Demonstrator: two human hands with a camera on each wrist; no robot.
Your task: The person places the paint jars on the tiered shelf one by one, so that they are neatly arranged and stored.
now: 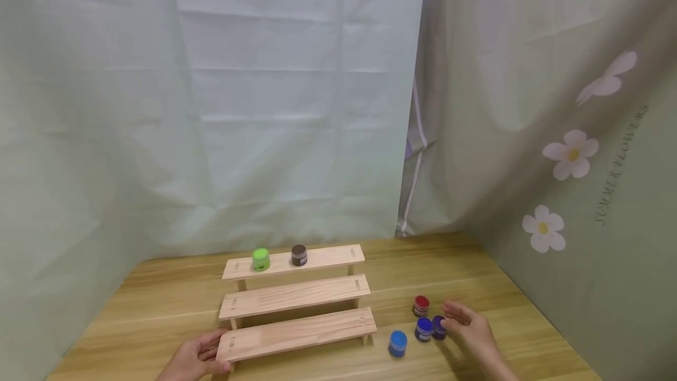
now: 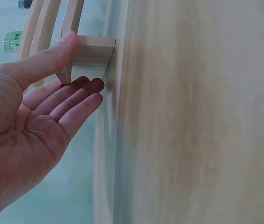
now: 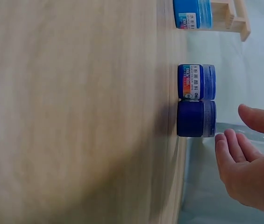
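Note:
A three-step wooden display stand (image 1: 296,334) stands on the table. At the left end of its lowest step, my left hand (image 1: 194,357) grips the board, with the thumb (image 2: 52,53) against the front edge and the index finger behind it. On the top step sit a light green paint jar (image 1: 261,260) and a dark brown paint jar (image 1: 299,256). My right hand (image 1: 471,331) is beside a purple paint jar (image 1: 439,327), fingers loosely bent and holding nothing. In the right wrist view its fingertips are right by that jar's lid. A dark blue paint jar (image 3: 196,82) stands against the purple one.
A red paint jar (image 1: 421,306) is behind the dark blue one, and a light blue paint jar (image 1: 398,343) stands nearer the stand. Pale cloth curtains (image 1: 291,134) hang behind the wooden table (image 1: 132,316) and along both sides; the right one bears printed flowers.

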